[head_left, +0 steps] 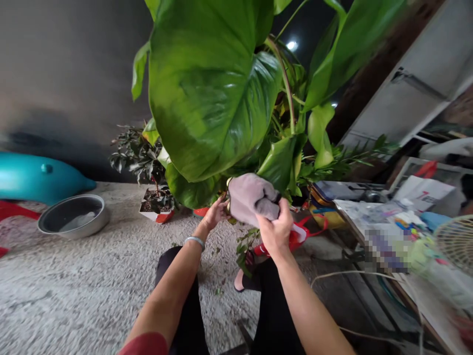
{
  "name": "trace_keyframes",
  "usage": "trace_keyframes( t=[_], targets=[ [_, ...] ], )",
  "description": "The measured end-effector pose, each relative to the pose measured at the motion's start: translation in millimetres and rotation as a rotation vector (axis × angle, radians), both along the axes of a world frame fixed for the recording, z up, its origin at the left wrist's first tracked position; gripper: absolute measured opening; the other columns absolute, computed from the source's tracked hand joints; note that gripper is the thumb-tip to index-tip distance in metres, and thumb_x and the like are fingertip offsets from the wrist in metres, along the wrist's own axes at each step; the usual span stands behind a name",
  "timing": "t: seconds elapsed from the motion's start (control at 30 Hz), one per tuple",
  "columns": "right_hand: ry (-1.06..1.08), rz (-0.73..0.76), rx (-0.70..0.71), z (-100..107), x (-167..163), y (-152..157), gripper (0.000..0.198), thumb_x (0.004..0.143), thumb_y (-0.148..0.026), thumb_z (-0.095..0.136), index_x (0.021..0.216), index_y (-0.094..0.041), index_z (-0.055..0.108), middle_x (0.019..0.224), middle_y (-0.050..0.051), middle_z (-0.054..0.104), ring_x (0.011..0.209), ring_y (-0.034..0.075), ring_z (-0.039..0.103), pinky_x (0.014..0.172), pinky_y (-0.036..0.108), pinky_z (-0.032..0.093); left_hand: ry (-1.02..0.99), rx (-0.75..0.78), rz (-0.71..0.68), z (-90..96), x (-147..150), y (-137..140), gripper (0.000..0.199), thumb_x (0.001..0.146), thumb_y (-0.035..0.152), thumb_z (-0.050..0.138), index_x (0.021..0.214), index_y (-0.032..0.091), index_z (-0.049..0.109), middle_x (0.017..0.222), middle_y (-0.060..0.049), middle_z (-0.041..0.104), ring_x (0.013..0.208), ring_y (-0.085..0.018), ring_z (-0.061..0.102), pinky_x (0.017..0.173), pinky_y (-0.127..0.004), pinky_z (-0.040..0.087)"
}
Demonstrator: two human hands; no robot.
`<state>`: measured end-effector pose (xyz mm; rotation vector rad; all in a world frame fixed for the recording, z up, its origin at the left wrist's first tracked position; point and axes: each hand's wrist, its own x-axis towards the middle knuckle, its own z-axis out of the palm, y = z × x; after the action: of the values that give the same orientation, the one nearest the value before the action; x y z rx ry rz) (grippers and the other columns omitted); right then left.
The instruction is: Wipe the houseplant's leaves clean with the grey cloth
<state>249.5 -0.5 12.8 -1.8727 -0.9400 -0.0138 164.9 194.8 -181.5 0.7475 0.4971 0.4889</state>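
My right hand (276, 224) grips a soft, mauve-grey glove (248, 197) by its bunched right end. The glove has dark patches there and a pale yellow edge at its left end. Beside that edge is my left hand (215, 213), its fingers partly curled but apart, with a bracelet on the wrist. Whether its fingertips touch the glove or the foliage is hard to tell. Directly beyond both hands rises a large potted plant with a broad green leaf (210, 93). Cut-looking leafy sprigs (247, 246) are below the glove, near a red bag (297, 234).
A metal basin (74, 217) and a turquoise inflated-looking object (40, 175) lie at left on the rough floor (92, 286). A small potted shrub (157, 202) stands beyond. At right are a cluttered table (351, 212), a fan (456, 241) and a loose pale cable (347, 272).
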Motion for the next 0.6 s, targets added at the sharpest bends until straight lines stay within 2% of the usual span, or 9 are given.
trace_keyframes(
  t=[0.07, 0.17, 0.27, 0.33, 0.4, 0.5, 0.57, 0.6],
  targets=[
    [0.012, -0.023, -0.055, -11, 12, 17, 0.024, 0.075, -0.036, 0.069, 0.095, -0.025, 0.06, 0.102, 0.011, 0.076, 0.105, 0.029, 0.071, 0.101, 0.043, 0.058, 0.049, -0.01, -0.013, -0.5, 0, -1, 0.077, 0.097, 0.073, 0.053, 0.142, 0.014, 0.073, 0.138, -0.02, 0.076, 0.135, -0.037, 0.066, 0.111, -0.049, 0.053],
    [0.159, 0.018, -0.268, -55, 10, 16, 0.034, 0.059, -0.029, 0.072, 0.092, -0.026, 0.065, 0.092, 0.007, 0.077, 0.1, 0.034, 0.075, 0.098, 0.05, 0.062, 0.081, -0.019, -0.011, -6.1, 4, 0, 0.075, 0.096, 0.076, 0.054, 0.132, 0.014, 0.078, 0.137, -0.02, 0.076, 0.134, -0.037, 0.067, 0.113, -0.049, 0.052],
    [0.277, 0.077, -0.407, -99, -11, -26, 0.032, 0.051, -0.028, 0.07, 0.083, -0.031, 0.071, 0.083, 0.005, 0.078, 0.091, 0.04, 0.079, 0.09, 0.054, 0.066, 0.115, 0.0, 0.032, -16.7, 16, 2, 0.066, 0.096, 0.072, 0.059, 0.131, 0.019, 0.079, 0.142, -0.018, 0.075, 0.136, -0.038, 0.065, 0.116, -0.053, 0.049],
    [0.34, 0.13, -0.458, -115, -25, -60, 0.032, 0.051, -0.03, 0.069, 0.082, -0.036, 0.076, 0.085, 0.003, 0.081, 0.092, 0.041, 0.081, 0.088, 0.054, 0.067, 0.196, 0.064, 0.079, -25.1, 25, 0, 0.059, 0.093, 0.064, 0.068, 0.131, 0.02, 0.079, 0.147, -0.018, 0.073, 0.142, -0.042, 0.06, 0.118, -0.058, 0.047],
    [0.392, 0.159, -0.485, -121, -33, -88, 0.035, 0.052, -0.031, 0.068, 0.084, -0.039, 0.08, 0.088, 0.001, 0.083, 0.097, 0.042, 0.082, 0.09, 0.055, 0.068, 0.305, 0.179, 0.106, -33.7, 32, -6, 0.05, 0.083, 0.054, 0.082, 0.12, 0.02, 0.082, 0.144, -0.017, 0.075, 0.147, -0.044, 0.056, 0.122, -0.059, 0.043],
    [0.421, 0.15, -0.468, -121, -35, -107, 0.038, 0.05, -0.031, 0.068, 0.084, -0.041, 0.082, 0.09, 0.002, 0.085, 0.098, 0.044, 0.083, 0.091, 0.057, 0.067, 0.381, 0.323, 0.083, -44.8, 35, -20, 0.031, 0.061, 0.034, 0.099, 0.086, 0.025, 0.083, 0.123, -0.011, 0.083, 0.15, -0.044, 0.054, 0.128, -0.051, 0.039],
    [0.37, 0.14, -0.412, -117, -32, -111, 0.035, 0.051, -0.031, 0.068, 0.082, -0.039, 0.082, 0.087, 0.004, 0.086, 0.09, 0.043, 0.084, 0.084, 0.054, 0.069, 0.35, 0.331, 0.059, -46.9, 32, -32, 0.03, 0.053, 0.029, 0.102, 0.072, 0.026, 0.078, 0.108, -0.01, 0.084, 0.144, -0.043, 0.058, 0.125, -0.05, 0.043],
    [0.324, 0.134, -0.373, -112, -29, -114, 0.033, 0.052, -0.032, 0.069, 0.082, -0.038, 0.082, 0.085, 0.005, 0.086, 0.085, 0.042, 0.083, 0.079, 0.052, 0.07, 0.317, 0.315, 0.053, -45.0, 29, -37, 0.03, 0.054, 0.031, 0.102, 0.072, 0.025, 0.078, 0.103, -0.011, 0.084, 0.138, -0.043, 0.062, 0.121, -0.051, 0.047]
  ],
)
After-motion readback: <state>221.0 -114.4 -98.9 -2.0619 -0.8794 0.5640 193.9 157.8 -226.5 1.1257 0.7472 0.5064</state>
